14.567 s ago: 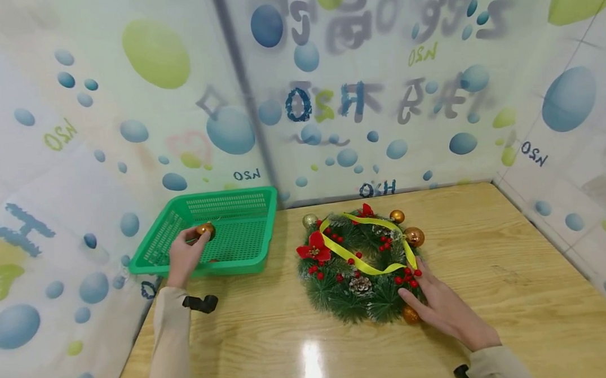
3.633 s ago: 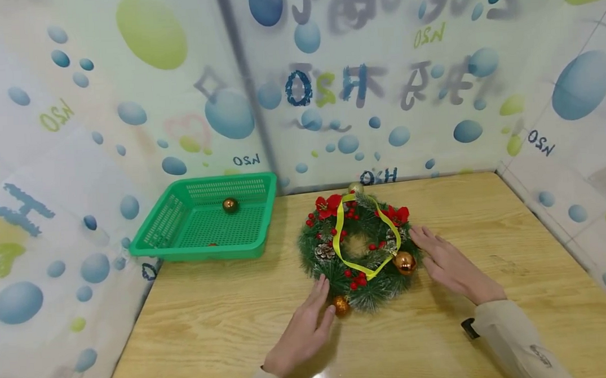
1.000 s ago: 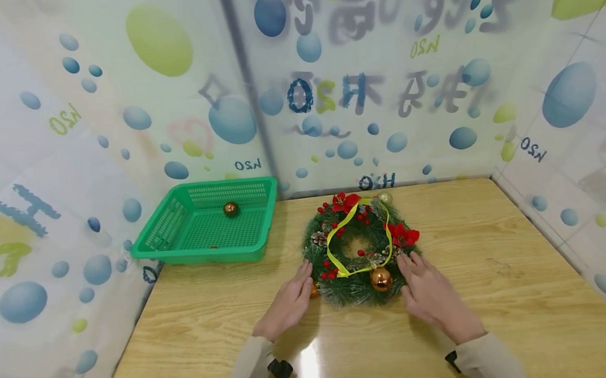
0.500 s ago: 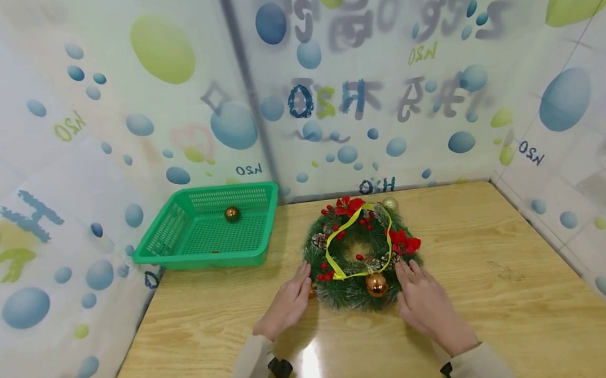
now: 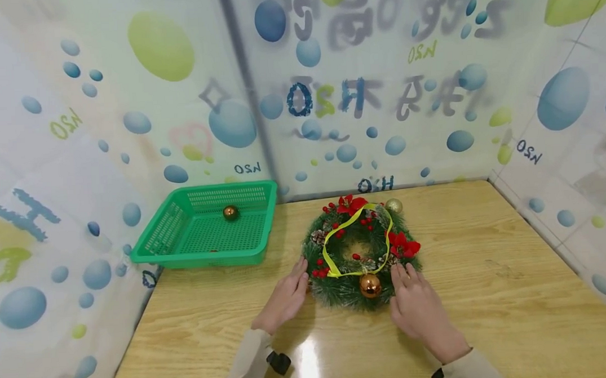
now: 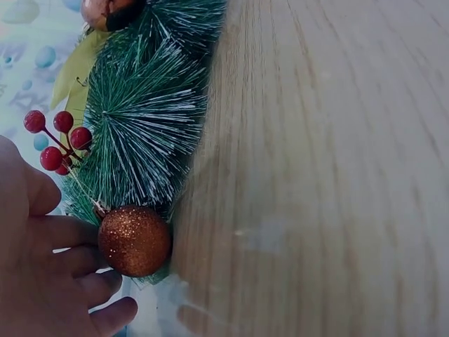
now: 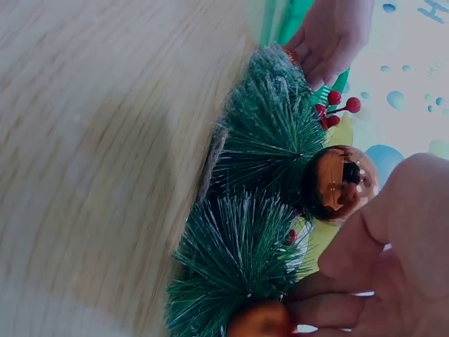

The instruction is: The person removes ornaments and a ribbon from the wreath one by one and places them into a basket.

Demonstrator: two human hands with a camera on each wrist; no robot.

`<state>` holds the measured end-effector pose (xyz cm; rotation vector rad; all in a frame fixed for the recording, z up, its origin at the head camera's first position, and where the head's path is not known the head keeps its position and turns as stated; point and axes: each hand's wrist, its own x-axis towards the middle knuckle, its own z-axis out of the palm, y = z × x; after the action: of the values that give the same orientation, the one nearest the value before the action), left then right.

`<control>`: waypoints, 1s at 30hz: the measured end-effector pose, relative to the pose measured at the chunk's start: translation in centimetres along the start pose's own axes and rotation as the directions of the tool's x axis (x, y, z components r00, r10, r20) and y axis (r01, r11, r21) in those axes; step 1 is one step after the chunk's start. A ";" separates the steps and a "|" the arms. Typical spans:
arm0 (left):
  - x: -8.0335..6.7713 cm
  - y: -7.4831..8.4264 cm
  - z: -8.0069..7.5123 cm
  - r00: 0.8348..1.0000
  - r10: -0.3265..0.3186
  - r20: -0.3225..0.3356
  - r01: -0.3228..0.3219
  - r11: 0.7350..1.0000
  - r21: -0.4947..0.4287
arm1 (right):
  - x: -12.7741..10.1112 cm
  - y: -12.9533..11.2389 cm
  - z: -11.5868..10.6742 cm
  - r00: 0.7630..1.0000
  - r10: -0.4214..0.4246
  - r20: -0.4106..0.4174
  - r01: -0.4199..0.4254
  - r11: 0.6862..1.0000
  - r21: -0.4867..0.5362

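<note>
A green Christmas wreath [image 5: 340, 293] lies flat on the table, trimmed with red flowers [image 5: 403, 245], berries [image 5: 320, 268], pine cones [image 5: 317, 237] and a loose yellow ribbon [image 5: 327, 250]. My left hand [image 5: 282, 300] touches the wreath's left edge with extended fingers. In the left wrist view those fingers lie against a glittery orange ball [image 6: 135, 241]. My right hand [image 5: 422, 313] rests on the front right part, fingers nearly straight, beside a shiny copper ball [image 5: 370, 286]. Another orange ball [image 7: 262, 320], blurred, shows below its fingers in the right wrist view. A pale gold ball [image 5: 394, 206] sits at the far edge.
A green plastic basket [image 5: 209, 261] stands at the back left, with a bronze ball [image 5: 230, 212] inside. The wooden table [image 5: 490, 282] meets patterned wall sheets [image 5: 408, 156] at the back and sides.
The bronze ball, earlier in my left hand, now lies in the basket. That hand has moved to the wreath, which has turned clockwise, bringing the shiny copper ball from the right side to the front.
</note>
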<state>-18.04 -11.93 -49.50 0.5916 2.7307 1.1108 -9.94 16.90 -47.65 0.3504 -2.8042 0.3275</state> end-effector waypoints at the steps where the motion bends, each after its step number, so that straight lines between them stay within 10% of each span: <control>1: 0.0 -0.1 0.0 1.000 -0.001 -0.003 0.001 1.000 -0.003 | 0.0 0.0 0.0 1.000 0.002 -0.005 -0.001 1.000 0.014; 13: -1.9 -0.7 0.2 0.994 0.035 -0.105 -0.038 0.999 -0.027 | 1.2 3.8 -2.0 0.997 0.012 -0.074 0.002 0.982 0.191; 30: -2.7 -0.5 1.4 0.989 -0.022 -0.147 0.002 0.991 -0.135 | 2.9 6.8 0.0 0.978 -0.209 0.022 0.193 0.937 0.292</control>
<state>-15.38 -12.45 -50.92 0.4919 2.7474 1.3751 -14.46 22.72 -47.97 0.7153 -2.7388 0.6916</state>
